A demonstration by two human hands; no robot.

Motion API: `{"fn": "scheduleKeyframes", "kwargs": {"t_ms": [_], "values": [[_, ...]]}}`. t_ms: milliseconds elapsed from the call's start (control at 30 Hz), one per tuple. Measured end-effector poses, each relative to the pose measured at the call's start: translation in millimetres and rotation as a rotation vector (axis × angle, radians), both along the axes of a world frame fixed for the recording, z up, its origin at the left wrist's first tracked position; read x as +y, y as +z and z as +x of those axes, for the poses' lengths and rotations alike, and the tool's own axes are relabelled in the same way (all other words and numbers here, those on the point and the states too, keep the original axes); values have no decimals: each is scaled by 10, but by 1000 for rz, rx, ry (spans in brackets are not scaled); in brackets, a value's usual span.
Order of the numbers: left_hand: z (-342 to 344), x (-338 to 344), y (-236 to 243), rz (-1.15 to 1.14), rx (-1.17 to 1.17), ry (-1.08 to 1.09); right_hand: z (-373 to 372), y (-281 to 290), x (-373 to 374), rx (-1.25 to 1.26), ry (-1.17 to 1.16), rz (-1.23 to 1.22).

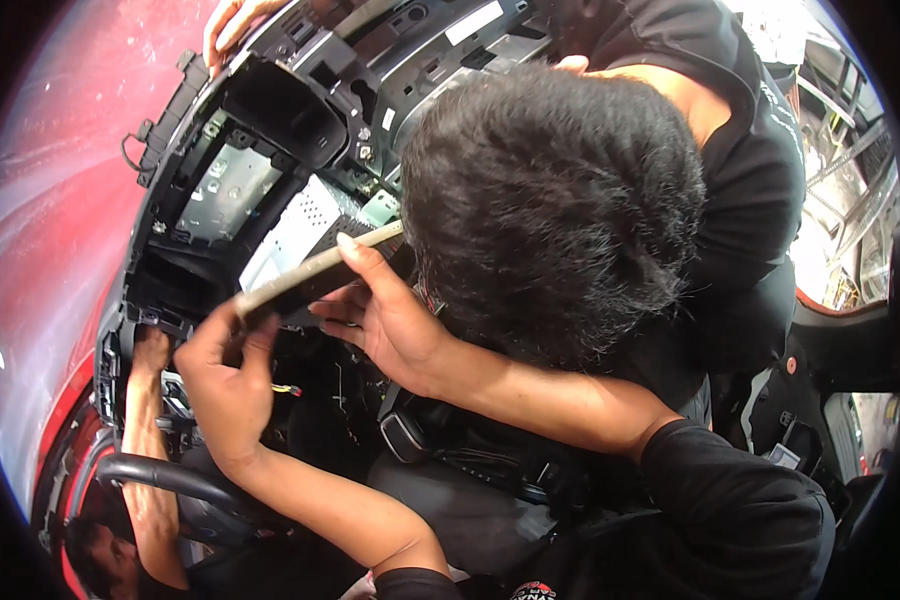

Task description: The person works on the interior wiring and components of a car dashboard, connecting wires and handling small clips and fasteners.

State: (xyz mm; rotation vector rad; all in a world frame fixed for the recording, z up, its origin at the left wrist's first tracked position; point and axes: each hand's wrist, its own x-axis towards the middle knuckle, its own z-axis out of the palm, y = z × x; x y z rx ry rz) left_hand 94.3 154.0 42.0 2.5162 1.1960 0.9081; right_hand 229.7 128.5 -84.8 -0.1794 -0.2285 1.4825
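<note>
A long, thin beige strip (pixel 305 273) slants up across the open middle of a stripped car dashboard (pixel 355 85). Its left end is pinched between the thumb and fingers of my left hand (pixel 230 375). My right hand (pixel 400 325) has its thumb on the strip's upper edge, fingers curled beneath and partly apart. Something dark lies just under the strip; whether it belongs to it I cannot tell. A co-worker's head (pixel 555 210) hides the strip's right end. Behind the strip is a white perforated metal box (pixel 295 225) inside the dashboard.
A second co-worker's forearm (pixel 150 440) reaches into the dashboard by the steering wheel (pixel 185 475). Another person's hand (pixel 232 25) rests on the dashboard's upper edge. A small loose wire connector (pixel 288 390) hangs below my left hand. Red bodywork (pixel 60 150) lies beyond.
</note>
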Motion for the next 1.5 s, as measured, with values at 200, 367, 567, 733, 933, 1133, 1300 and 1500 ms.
{"fn": "scheduleKeyframes", "kwargs": {"t_ms": [200, 367, 567, 733, 933, 1133, 1300, 1500], "values": [[-7, 64, 46, 299, -303, -69, -212, 7, -84, -540, -544, -110], [-40, 2, 135, 421, -103, -71, 45, 168, -232, -1465, -906, 202], [438, -105, 16, 279, -305, -166, -148, 11, -184, -1299, -831, 260], [397, -75, -64, 72, -446, -154, -166, -113, -30, -1160, -813, 267], [254, 248, -164, 203, -647, 124, 64, -155, 135, -1113, -842, 86], [417, 495, 74, 605, -268, 360, 136, -91, 172, -992, -887, 68], [978, 627, 207, 851, 105, 318, 225, 44, -28, -1063, -848, -55], [1496, 674, 34, 993, 280, 215, 780, 326, 19, -1031, -898, -54]]}}
